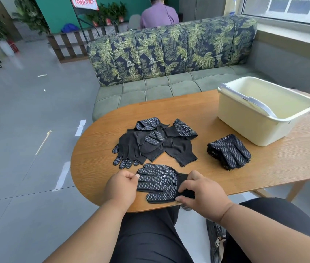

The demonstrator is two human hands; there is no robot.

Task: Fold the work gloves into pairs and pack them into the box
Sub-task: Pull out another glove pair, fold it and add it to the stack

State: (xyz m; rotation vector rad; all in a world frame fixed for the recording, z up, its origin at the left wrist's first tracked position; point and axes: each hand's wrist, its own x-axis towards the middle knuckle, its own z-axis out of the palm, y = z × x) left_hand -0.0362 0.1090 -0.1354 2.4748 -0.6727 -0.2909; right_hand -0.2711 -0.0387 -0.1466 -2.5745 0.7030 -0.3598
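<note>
Dotted work gloves (159, 184) lay stacked at the wooden table's (264, 168) near edge, fingertips pinched by the left hand (120, 186), cuff gripped by the right hand (201, 192). Edges should be aligned between both grips before folding.

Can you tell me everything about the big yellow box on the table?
The box is a pale yellow, plastic-looking tub, rectangular with rounded corners and a rolled rim. A whitish handle lies folded across its near-left rim. It stands upright and open on the far right of the wooden table. What shows of its inside holds no gloves. Nothing touches it but the table; the stacked gloves lie apart in front of it.
</note>
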